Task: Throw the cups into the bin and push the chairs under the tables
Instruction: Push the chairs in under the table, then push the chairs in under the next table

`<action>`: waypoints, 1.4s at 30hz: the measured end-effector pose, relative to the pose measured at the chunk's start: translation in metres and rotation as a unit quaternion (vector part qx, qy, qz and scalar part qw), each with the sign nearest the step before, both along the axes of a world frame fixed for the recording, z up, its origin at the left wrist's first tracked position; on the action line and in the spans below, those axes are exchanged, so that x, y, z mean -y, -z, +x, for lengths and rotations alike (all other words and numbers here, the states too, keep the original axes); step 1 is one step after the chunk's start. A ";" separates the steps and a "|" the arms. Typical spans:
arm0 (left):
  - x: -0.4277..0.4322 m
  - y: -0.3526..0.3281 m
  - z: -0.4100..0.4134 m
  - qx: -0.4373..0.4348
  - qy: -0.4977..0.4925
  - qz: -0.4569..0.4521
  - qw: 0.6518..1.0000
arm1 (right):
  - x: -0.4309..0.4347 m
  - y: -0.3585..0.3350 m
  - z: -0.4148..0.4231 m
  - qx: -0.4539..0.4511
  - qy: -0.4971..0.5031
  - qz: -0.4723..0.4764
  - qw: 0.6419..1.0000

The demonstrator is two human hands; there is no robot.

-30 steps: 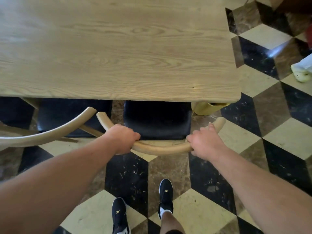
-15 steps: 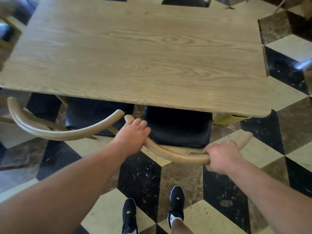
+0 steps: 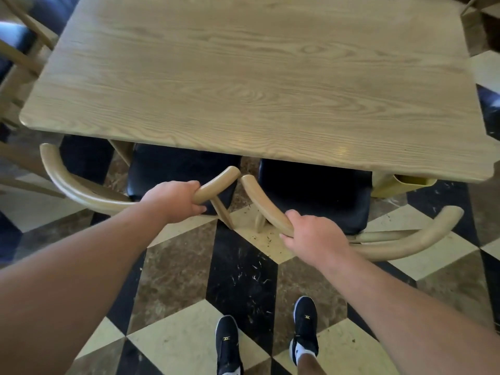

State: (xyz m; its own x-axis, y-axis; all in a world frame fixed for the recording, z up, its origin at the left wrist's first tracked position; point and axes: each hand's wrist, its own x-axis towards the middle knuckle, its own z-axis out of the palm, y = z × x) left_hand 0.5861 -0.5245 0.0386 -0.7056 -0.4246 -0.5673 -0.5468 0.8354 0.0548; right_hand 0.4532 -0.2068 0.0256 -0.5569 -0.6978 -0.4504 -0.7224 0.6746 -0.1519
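Two wooden chairs with black seats stand side by side at the near edge of a light wooden table (image 3: pixel 251 77). My left hand (image 3: pixel 173 200) grips the right end of the left chair's curved backrest (image 3: pixel 70 189). My right hand (image 3: pixel 315 236) grips the left part of the right chair's curved backrest (image 3: pixel 422 240). Both black seats (image 3: pixel 315 190) sit partly beneath the tabletop, with the backrests outside it. The two rail ends nearly touch between my hands. No cup or bin shows in view.
A yellowish table leg (image 3: pixel 400 185) stands under the right corner. Another wooden chair (image 3: pixel 19 58) sits at the table's left side. The floor is black, cream and brown diamond tile (image 3: pixel 243 288). My two black shoes (image 3: pixel 305 324) are at the bottom.
My left hand left the right chair's rail and took hold of the left chair's rail end. My right hand slid left along the right chair's rail. The view shifted left.
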 end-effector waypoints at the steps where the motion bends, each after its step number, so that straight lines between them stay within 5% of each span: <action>1: 0.001 0.001 -0.001 0.001 0.002 0.000 1.000 | 0.000 0.001 0.000 -0.008 -0.001 0.003 1.000; 16: -0.009 -0.005 0.006 0.008 0.055 -0.029 0.998 | 0.002 -0.009 0.001 0.028 0.027 0.020 0.999; 23: -0.062 -0.082 -0.036 -0.090 0.148 -0.005 0.985 | -0.019 -0.091 -0.013 -0.047 0.074 -0.054 0.995; 32: -0.196 -0.209 -0.144 -0.152 0.212 0.030 0.965 | -0.155 -0.229 -0.054 -0.157 0.168 -0.049 0.972; 42: -0.422 -0.292 -0.267 -0.200 0.287 0.017 0.937 | -0.397 -0.299 -0.124 -0.192 0.286 -0.036 0.938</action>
State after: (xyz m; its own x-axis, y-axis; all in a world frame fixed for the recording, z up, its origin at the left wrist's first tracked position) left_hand 0.3192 -0.1027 0.3305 -0.9710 0.1025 -0.2158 0.0608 0.9795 0.1918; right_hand 0.3294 0.1903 0.3242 -0.9611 -0.2563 -0.1028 -0.2563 0.9665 -0.0136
